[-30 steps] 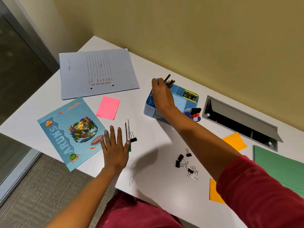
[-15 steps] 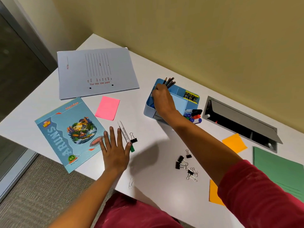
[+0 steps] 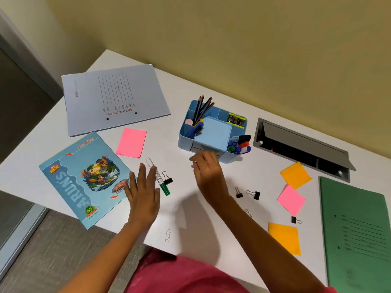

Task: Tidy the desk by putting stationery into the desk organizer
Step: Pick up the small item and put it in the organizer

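In organizer [image 3: 182,138]: pencils [image 3: 202,108], pens [image 3: 195,129], markers [image 3: 240,143] etc.

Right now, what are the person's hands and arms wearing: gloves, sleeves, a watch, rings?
Both the left hand and the right hand are bare: no gloves, rings or watch visible. Both forearms are uncovered, with no sleeve reaching the wrists. The bottom edge of the view shows pinkish-red clothing.
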A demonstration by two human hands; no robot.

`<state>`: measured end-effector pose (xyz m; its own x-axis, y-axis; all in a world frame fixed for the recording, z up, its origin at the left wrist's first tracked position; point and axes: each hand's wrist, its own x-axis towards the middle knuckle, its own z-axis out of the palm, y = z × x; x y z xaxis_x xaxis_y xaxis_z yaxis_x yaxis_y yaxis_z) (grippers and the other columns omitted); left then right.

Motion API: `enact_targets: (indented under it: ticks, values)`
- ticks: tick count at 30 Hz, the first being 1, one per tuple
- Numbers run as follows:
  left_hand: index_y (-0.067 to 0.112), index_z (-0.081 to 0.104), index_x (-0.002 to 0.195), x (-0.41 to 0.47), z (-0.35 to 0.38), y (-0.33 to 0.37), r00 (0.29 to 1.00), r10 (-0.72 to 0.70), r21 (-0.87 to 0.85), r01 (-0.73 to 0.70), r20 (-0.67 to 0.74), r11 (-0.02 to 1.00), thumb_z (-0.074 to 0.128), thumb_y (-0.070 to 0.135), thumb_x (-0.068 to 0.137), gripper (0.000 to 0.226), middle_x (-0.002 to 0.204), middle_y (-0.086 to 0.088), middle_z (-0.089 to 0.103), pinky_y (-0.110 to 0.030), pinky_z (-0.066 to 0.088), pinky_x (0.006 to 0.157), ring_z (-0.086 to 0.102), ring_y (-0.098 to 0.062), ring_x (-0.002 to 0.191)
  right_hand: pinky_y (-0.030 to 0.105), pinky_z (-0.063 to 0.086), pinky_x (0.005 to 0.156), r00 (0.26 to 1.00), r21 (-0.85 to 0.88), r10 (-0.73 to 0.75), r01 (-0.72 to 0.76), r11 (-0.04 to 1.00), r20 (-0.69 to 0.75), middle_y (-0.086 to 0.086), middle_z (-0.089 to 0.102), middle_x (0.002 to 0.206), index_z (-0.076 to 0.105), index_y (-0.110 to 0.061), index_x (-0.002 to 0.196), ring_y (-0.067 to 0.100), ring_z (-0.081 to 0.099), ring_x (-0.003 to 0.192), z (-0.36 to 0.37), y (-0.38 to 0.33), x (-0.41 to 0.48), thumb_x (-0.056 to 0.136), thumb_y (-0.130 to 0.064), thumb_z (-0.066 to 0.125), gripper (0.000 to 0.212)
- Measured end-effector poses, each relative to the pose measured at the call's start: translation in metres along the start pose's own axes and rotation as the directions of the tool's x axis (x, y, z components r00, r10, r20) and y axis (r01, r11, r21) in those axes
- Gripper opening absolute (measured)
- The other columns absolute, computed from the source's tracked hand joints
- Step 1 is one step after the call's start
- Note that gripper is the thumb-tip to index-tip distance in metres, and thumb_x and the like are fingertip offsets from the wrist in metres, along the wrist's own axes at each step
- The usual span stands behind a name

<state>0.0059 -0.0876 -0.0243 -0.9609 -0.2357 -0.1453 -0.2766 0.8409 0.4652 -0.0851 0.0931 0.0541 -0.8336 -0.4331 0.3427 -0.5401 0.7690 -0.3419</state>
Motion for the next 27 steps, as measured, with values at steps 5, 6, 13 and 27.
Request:
enact_targets:
  ticks: [5,6,13,27]
  values:
    - [0.026,0.057,0.121,0.007,-0.008,0.004,0.981,0.186,0.183,-0.175,-0.045,0.967,0.065,0.008,0.085,0.041,0.154,-0.009,0.03,-0.057,0.018,0.107,0.024,-0.041,0.139,0.02,0.042,0.077,0.979,0.016,0.17,-0.172,0.985,0.109,0.008,0.066,0.094,0.069,-0.004,0.096,0.022,0.057,0.089,0.002,-0.008,-0.04,0.077,0.013,0.063,0.026]
    - [0.025,0.06,0.115,0.009,-0.008,0.004,0.979,0.197,0.187,-0.184,-0.056,0.965,0.067,0.008,0.084,0.037,0.152,-0.01,0.034,-0.057,0.019,0.106,0.026,-0.04,0.138,0.023,0.046,0.076,0.972,0.045,0.207,-0.213,0.976,0.113,0.008,0.065,0.093,0.069,-0.005,0.095,0.022,0.058,0.088,-0.001,-0.011,-0.044,0.076,0.014,0.062,0.028]
    - [0.025,0.064,0.097,0.018,-0.016,0.008,0.965,0.252,0.177,-0.235,-0.076,0.956,0.079,0.007,0.071,0.035,0.142,-0.009,0.049,-0.049,0.019,0.104,0.037,-0.039,0.134,0.035,0.051,0.078,0.967,0.196,0.242,-0.254,0.947,0.083,0.007,0.064,0.099,0.067,-0.006,0.098,0.02,0.057,0.094,-0.008,-0.023,-0.049,0.09,-0.004,0.05,0.018]
    - [0.03,0.056,0.102,0.0,-0.035,0.075,0.961,0.24,-0.19,-0.263,-0.139,0.946,0.057,0.012,0.091,0.021,0.105,0.015,0.056,-0.032,0.016,0.1,0.047,-0.008,0.111,0.02,0.047,0.072,0.931,0.489,0.348,-0.354,0.797,0.108,0.001,0.062,0.088,0.066,-0.009,0.09,0.005,0.055,0.079,-0.023,-0.03,-0.036,0.086,-0.001,0.06,0.011]
